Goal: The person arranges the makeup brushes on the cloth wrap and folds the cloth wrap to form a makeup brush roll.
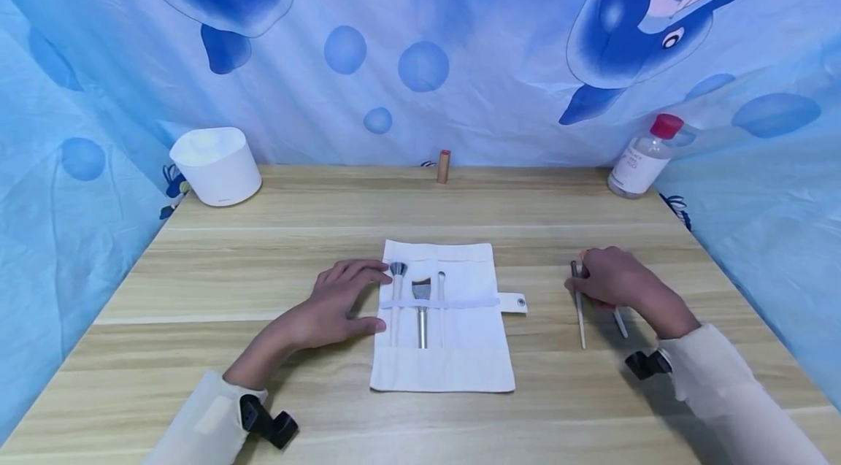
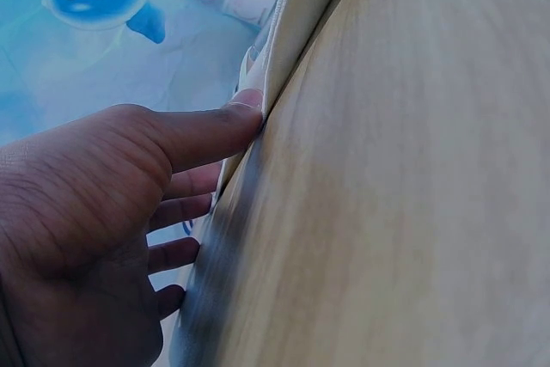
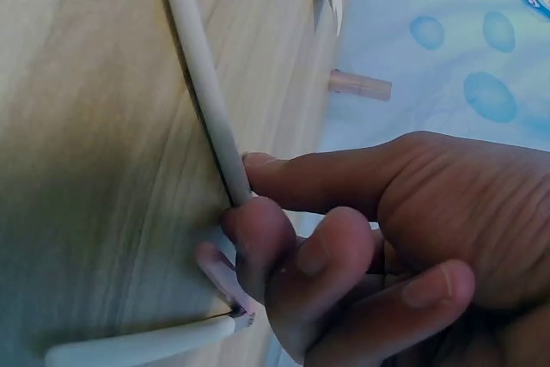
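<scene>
1. With right hand [image 1: 609, 277], pinching slim pale-handled brush with dark tip [image 1: 581, 319] near its far end, at right of pale wooden bench [image 1: 164, 304]; cannot tell if lifted.
2. Just right, partly under same hand: second slim white-handled brush [image 1: 620, 323]; cannot tell if touched.
3. With left hand [image 1: 335, 304], fingers spread and relaxed, thumb touching left edge of white cloth pouch [image 1: 447, 374] mid-bench.
4. In pouch under pale elastic band [image 1: 486, 302], left to right: white-handled tufted brush [image 1: 396, 315], flat silver-handled brush [image 1: 422, 326], thin white brush [image 1: 442, 286].
5. Best raise pinched brush straight up, without dragging its neighbour.
6. Probably firm up pinch; risk of handle swivelling.
7. Steady pouch edge lightly, without rucking cloth.
</scene>
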